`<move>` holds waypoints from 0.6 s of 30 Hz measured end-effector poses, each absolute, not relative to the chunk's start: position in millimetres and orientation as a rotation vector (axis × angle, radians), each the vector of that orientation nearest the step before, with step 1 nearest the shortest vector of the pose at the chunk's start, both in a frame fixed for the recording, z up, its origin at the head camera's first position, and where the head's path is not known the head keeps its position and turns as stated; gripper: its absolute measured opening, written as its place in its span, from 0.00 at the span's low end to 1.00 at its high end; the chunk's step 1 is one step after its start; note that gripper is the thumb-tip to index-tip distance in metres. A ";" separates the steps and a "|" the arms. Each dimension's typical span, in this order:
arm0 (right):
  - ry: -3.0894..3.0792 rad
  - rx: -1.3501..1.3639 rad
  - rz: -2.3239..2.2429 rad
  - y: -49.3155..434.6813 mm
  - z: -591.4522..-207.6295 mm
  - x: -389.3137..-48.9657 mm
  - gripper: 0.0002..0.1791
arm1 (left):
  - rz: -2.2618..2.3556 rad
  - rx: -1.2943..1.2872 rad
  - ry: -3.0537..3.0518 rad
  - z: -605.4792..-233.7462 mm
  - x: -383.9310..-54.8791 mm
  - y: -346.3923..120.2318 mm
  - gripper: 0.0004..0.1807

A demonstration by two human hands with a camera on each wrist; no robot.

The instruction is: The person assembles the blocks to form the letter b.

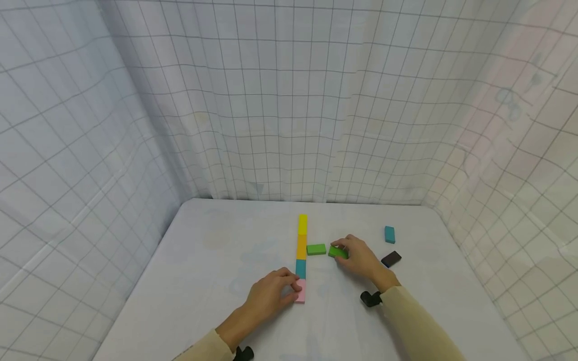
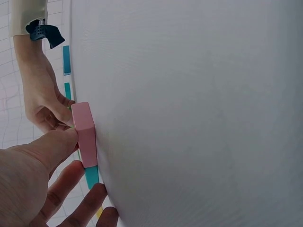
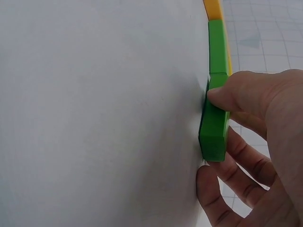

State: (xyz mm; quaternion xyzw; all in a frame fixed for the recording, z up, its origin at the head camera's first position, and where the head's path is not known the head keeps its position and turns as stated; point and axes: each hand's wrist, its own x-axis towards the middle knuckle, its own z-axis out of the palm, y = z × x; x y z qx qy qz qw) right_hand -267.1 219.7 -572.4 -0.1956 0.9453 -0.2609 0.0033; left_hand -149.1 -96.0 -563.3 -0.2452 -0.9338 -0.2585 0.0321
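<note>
A pink block (image 1: 301,292) lies at the near end of a straight row. My left hand (image 1: 271,295) has its thumb and fingers on it; in the left wrist view the thumb rests against the side of the block. Beyond it in the row come a blue block (image 1: 300,269), an orange block (image 1: 301,247) and a yellow block (image 1: 303,224). One green block (image 1: 316,249) sticks out sideways to the right from the orange one. My right hand (image 1: 360,258) pinches a second green block (image 3: 214,118) between thumb and fingers, roughly in line with the first and a short gap away in the head view.
To the right of my right hand lie a black block (image 1: 391,258), set at an angle, and farther back a second blue block (image 1: 390,234). White cloth covers the table (image 1: 217,240). Gridded curtains (image 1: 289,100) hang round its back and sides.
</note>
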 end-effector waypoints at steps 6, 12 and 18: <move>2.956 -0.622 -0.840 217.6 -573.9 -267.2 0.22 | -0.814 -0.762 -2.853 -561.6 -146.3 -96.4 0.06; 2.959 -0.616 -0.826 216.2 -573.5 -267.8 0.22 | -0.830 -0.756 -2.843 -559.7 -143.9 -96.3 0.06; 2.971 -0.618 -0.811 216.3 -573.9 -268.8 0.22 | -0.834 -0.761 -2.843 -560.0 -144.9 -96.7 0.06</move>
